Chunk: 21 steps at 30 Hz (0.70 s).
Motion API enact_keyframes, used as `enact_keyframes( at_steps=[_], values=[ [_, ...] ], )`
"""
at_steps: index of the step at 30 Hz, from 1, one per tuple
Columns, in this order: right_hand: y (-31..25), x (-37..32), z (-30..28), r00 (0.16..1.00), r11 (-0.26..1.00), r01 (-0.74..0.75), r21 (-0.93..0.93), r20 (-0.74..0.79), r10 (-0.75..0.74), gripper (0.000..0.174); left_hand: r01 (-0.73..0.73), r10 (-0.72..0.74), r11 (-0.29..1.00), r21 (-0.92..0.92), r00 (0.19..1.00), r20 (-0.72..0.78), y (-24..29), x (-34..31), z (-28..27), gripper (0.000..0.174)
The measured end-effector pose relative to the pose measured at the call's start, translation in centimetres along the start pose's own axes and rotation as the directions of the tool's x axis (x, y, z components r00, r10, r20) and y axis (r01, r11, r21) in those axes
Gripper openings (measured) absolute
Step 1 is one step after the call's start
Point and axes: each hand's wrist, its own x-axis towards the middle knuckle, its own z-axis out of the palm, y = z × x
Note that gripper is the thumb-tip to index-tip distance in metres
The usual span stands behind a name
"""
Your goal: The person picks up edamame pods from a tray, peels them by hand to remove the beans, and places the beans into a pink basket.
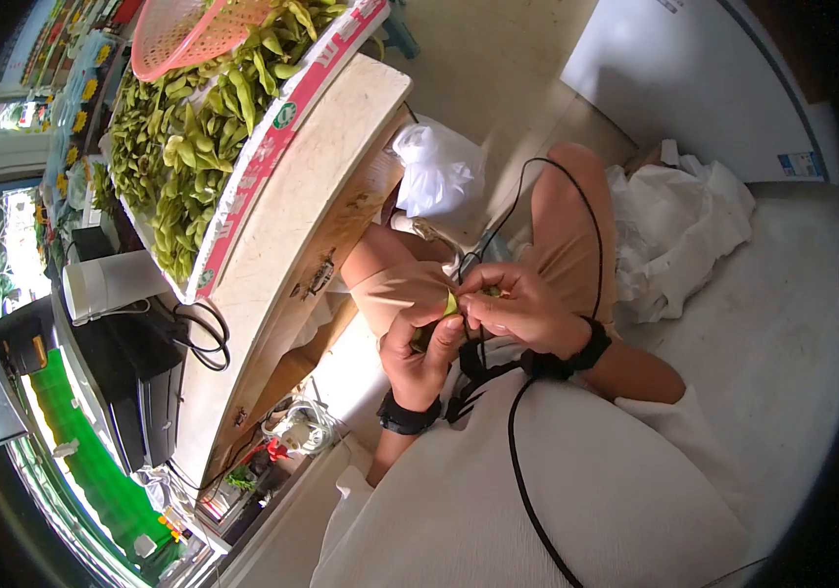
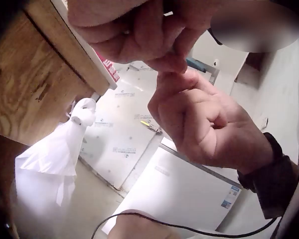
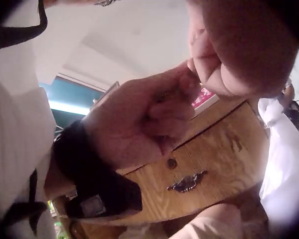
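In the head view a green pod (image 1: 452,303) is pinched between the left hand's (image 1: 418,355) thumb and forefinger, above the lap. The right hand (image 1: 522,312) meets it there, fingertips at the pod's upper end, with something green showing under its curled fingers. Both wrist views have the two hands touching at the fingertips: left (image 2: 139,30) and right (image 2: 204,119) in the left wrist view, left (image 3: 139,119) and right (image 3: 244,50) in the right wrist view. The pod is hidden in both of those.
Many green pods (image 1: 194,147) lie in a shallow box with a pink-edged rim (image 1: 272,147) on the counter (image 1: 341,127), beside a pink basket (image 1: 179,44). A white bag (image 1: 429,171) stands near the knees. Black cables (image 1: 515,431) loop around the hands.
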Motion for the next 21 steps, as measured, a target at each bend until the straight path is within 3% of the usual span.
enact_keyframes(
  at_steps=[3,6,8,9,11,13,15,17,21],
  values=[
    [0.1,0.0,-0.2,0.999,1.000,-0.005,-0.006,0.036,0.005,0.014,-0.026,0.026,1.000,-0.005,0.999,0.036,-0.2,0.2,0.0,0.013],
    [-0.3,-0.1,-0.1,1.000,0.999,0.002,-0.032,0.031,-0.001,0.015,0.086,-0.088,0.982,-0.169,0.996,-0.006,-0.6,0.2,0.0,0.012],
    [-0.7,-0.2,0.0,0.997,0.986,0.073,-0.149,0.014,-0.072,0.017,0.231,-0.213,0.926,-0.298,0.973,0.092,0.0,0.4,-0.4,0.011],
    [-1.0,-0.2,0.1,0.997,0.986,0.072,-0.150,0.014,-0.071,0.017,0.231,-0.213,0.926,-0.299,0.973,0.091,-0.1,0.5,-0.6,0.011],
    [-1.4,-0.2,0.2,0.993,0.961,0.108,-0.253,-0.010,-0.114,0.018,0.422,-0.346,0.802,-0.422,0.905,0.248,-0.4,0.6,-1.0,0.012],
    [-0.8,0.1,-0.2,0.991,0.964,0.131,-0.233,0.034,-0.127,0.017,0.476,-0.358,0.746,-0.466,0.877,0.322,-0.3,0.9,-1.3,0.012],
    [-0.8,0.0,-0.4,0.987,0.965,0.155,-0.213,0.079,-0.141,0.017,0.568,-0.387,0.565,-0.598,0.823,0.417,-0.2,1.0,-1.5,0.013],
    [-1.7,-0.3,-0.3,0.999,0.978,0.053,-0.202,-0.001,-0.054,0.016,0.515,-0.367,0.608,-0.605,0.857,0.361,0.8,1.1,-1.1,0.014],
    [-1.7,-0.5,0.0,0.996,0.971,0.093,-0.221,0.016,-0.092,0.016,0.391,-0.313,0.677,-0.624,0.920,0.237,0.6,0.8,-0.7,0.016]
  ],
)
